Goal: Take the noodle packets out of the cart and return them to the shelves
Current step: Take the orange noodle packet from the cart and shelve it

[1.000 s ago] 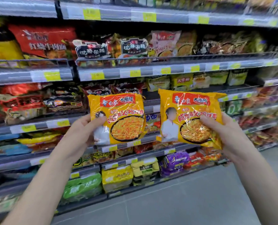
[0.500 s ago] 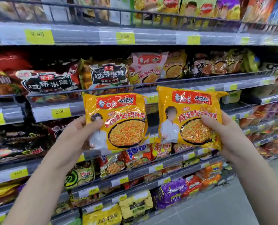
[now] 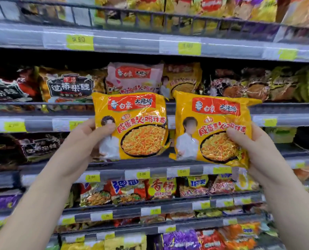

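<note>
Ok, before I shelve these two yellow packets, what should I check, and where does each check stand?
1. Secure grip, left hand on left yellow packet: ok.
2. Secure grip, right hand on right yellow packet: ok.
3. Both packets carry the same print: ok.
4. Slot found: matching shelf packet sits just above, beside the pink packet: ok.
5. Free room in that slot: cannot tell.
6. Packets raised over the shelf rail: not ok, mostly below it.
</note>
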A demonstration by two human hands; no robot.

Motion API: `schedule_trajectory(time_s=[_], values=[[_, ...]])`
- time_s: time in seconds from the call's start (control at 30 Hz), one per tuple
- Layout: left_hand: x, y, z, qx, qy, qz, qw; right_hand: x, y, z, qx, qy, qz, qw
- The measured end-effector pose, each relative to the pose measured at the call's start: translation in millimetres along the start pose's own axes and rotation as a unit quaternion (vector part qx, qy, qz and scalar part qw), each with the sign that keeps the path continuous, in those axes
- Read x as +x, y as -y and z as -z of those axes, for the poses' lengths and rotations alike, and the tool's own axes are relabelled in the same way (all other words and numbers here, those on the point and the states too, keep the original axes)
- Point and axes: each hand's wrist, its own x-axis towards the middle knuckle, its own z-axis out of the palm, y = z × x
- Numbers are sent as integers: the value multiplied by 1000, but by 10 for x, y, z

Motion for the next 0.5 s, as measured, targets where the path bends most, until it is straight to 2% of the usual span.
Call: schedule_trajectory(time_s=[0.27,0.5], values=[[-5,-14,-566,-18,-72,-37,997,551,180,605,22,72,-7,997],[53,-118,-754,4,-63,-52,997,1083,311,644,32,99,2,995]])
